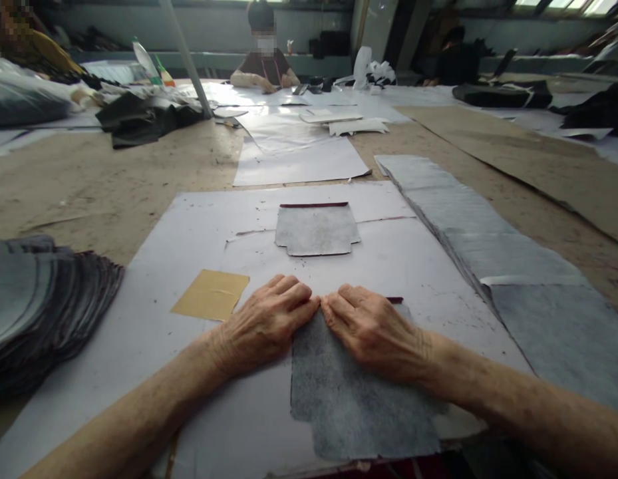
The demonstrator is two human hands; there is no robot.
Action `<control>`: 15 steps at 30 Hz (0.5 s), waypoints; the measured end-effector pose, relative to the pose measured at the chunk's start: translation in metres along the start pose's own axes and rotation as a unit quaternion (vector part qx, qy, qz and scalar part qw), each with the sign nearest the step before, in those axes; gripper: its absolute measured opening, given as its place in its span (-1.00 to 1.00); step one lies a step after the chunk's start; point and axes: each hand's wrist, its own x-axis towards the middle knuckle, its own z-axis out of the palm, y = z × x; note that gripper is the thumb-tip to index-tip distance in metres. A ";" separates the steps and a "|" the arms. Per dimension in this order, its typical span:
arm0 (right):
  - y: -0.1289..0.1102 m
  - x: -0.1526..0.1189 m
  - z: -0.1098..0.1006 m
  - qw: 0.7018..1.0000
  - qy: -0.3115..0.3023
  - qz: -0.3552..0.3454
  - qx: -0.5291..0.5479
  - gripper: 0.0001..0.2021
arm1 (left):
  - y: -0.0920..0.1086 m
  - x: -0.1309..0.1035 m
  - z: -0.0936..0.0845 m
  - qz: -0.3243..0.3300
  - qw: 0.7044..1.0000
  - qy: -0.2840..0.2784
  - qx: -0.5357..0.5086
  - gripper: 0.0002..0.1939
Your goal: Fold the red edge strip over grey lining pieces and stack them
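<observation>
A grey fabric piece (358,406) with notched lower corners lies on the white sheet (199,233) in front of me. Along its top edge my left hand (271,316) and my right hand (371,326) meet, fingertips nearly touching. Both hands have their fingers pinched on that edge. A short dark red strip shows beyond my right knuckles. Farther up lies a similar grey piece (317,229) with a dark red folded top edge, untouched. Beside my left hand is a tan square (211,294).
At the left stands a thick stack of grey pieces (44,313). A long fanned row of grey pieces (518,266) runs down the right. White papers (299,163), a slanted metal pole (186,56) and dark cloth (144,116) lie beyond. Other people sit at the far side.
</observation>
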 end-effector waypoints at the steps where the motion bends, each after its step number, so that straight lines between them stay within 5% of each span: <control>1: 0.002 0.000 0.003 1.000 0.008 -0.003 0.024 -0.75 | -0.001 -0.002 -0.001 -0.001 1.000 -0.004 -0.003 -0.73; 15: 0.009 0.005 0.004 0.990 -0.078 0.061 0.101 -0.53 | 0.010 -0.026 -0.017 -0.004 1.000 -0.011 0.012 -0.71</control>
